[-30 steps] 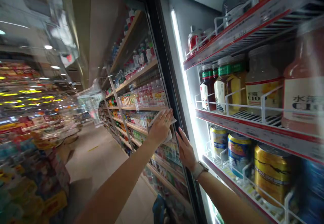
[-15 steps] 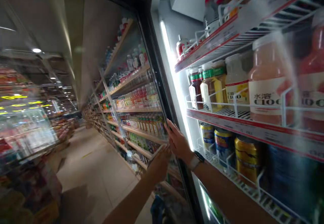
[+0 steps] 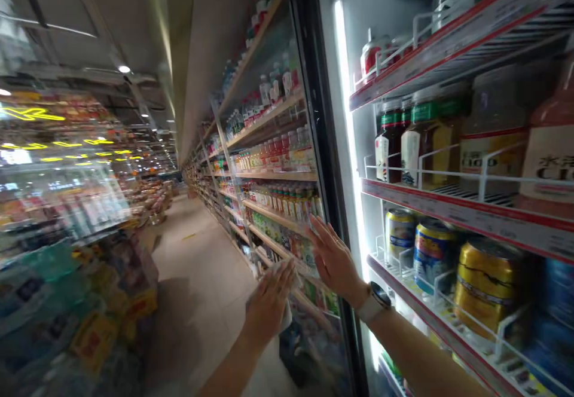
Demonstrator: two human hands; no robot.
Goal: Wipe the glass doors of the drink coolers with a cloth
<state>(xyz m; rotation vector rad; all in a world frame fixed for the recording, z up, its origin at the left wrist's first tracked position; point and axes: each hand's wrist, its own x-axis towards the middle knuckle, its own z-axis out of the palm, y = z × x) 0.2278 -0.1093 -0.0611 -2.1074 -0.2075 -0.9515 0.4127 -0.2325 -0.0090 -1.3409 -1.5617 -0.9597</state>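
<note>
i've got the left hand (image 3: 269, 306) spread over a white cloth (image 3: 286, 316) on the glass fridge door (image 3: 319, 116), right hand (image 3: 334, 267) spread open just beside it.

Both hands up on a glass fridge door (image 3: 309, 86) in a supermarket aisle

Left hand (image 3: 269, 307) has a white cloth (image 3: 285, 318) against the glass, right hand (image 3: 334, 265) with smartwatch (image 3: 376, 301) spread open by the door's edge, gold cans (image 3: 487, 283) racked just inside.
</note>
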